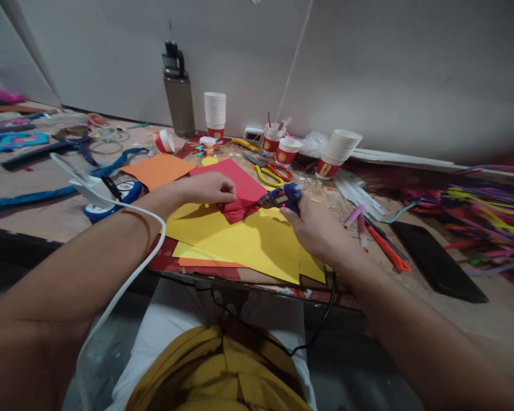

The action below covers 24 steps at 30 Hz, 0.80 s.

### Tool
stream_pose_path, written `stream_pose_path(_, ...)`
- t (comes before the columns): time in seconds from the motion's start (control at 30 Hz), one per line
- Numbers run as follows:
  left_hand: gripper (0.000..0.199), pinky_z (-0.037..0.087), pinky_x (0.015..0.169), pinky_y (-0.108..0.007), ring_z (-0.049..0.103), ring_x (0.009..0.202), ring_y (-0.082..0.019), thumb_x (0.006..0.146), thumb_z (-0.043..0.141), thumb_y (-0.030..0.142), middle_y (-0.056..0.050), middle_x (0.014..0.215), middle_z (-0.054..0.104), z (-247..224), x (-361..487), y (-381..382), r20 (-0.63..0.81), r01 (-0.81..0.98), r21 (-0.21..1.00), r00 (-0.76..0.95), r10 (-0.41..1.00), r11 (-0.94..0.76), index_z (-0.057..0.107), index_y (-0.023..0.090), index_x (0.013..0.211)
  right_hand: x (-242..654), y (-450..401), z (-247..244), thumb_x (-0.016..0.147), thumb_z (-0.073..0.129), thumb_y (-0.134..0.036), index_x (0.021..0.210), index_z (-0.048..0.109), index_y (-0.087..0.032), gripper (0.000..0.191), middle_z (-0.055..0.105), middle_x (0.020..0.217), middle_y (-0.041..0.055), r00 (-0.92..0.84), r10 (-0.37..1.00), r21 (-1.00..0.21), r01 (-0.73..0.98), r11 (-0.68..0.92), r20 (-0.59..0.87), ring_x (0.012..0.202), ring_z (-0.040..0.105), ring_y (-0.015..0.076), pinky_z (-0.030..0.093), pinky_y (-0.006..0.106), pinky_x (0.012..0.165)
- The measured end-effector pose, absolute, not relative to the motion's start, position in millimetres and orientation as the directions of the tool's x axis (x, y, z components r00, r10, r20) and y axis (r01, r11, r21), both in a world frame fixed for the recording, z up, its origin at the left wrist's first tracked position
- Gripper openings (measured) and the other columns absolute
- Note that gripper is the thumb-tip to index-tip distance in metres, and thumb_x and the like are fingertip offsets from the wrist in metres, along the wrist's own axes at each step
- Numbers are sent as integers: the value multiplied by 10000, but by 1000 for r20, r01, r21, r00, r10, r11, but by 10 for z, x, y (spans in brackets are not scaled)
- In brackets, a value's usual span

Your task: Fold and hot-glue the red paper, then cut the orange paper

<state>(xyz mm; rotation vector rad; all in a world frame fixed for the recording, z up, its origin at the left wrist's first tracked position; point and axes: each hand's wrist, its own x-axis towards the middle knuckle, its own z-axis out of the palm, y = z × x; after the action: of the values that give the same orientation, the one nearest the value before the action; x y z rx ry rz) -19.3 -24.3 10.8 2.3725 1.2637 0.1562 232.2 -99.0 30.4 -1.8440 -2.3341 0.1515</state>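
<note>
My right hand [312, 225] grips a blue hot glue gun [286, 197], its nozzle pointing left and close to the edge of a red sheet of paper [237, 177]. The near end of that sheet looks folded or shiny. My left hand [214, 187] is closed, its fingertips pressed together at the red paper; the exact pinch is partly hidden. Beneath both hands lie yellow paper sheets [257, 245], with an orange sheet [163, 170] to the left.
Scissors [270, 173] and paper cups [288, 151] stand behind the papers, with stacked cups [338, 151] farther right. A black phone [439, 260] and a red cutter [388, 248] lie right. A white cable [149, 254] crosses my left forearm. A bottle [180, 105] stands at the wall.
</note>
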Motion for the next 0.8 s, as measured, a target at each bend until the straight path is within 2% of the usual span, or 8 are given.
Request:
stream_pose_path(0.07,207,390,613,-222,578,664,-125,776,523,347,-21,736,673,100,-157,-272,-41,755,420,570,820,-504,631,175,738,2393,-924,311,937,428,-359,1029,602,-127,304,693,952,160,-183,980,-158,968,194,83,846,642,261,399,302,631)
stream_pose_path(0.2,277,401,662,-233,599,773,-151,780,565,405,-38,884,696,53,-38,-338,42,724,467,556,830,-508,663,176,901,2451,-847,309,926,444,-377,981,608,-129,302,682,932,147,-151,984,-154,974,164,95,832,637,252,399,297,620)
stream_pose_path(0.33,245,380,653,-244,582,730,-147,815,556,389,-37,814,688,17,53,-360,65,744,405,556,829,-531,672,174,819,2479,-811,310,930,428,-372,1030,612,-108,337,674,954,179,-141,986,-164,974,154,88,856,636,280,421,330,660)
stream_pose_path(0.5,210,395,685,-246,594,764,-151,800,589,355,-46,851,704,18,43,-349,71,778,440,467,881,-448,683,168,819,2525,-792,306,927,438,-353,1036,613,-111,317,677,934,172,-136,983,-131,980,153,126,853,638,276,416,324,671)
stream_pose_path(0.67,217,404,666,-250,605,743,-148,801,583,356,-33,824,709,4,15,-338,61,771,456,471,880,-444,691,169,816,2516,-805,303,922,442,-394,993,618,-120,334,678,914,162,-111,990,-104,987,121,92,831,643,281,412,314,638)
stream_pose_path(0.8,224,410,672,-251,607,744,-148,799,583,359,-30,827,711,-19,2,-318,68,759,467,481,874,-454,698,168,817,2548,-769,292,919,447,-377,1040,613,-112,335,682,969,178,-125,983,-71,988,135,132,874,639,286,415,315,659)
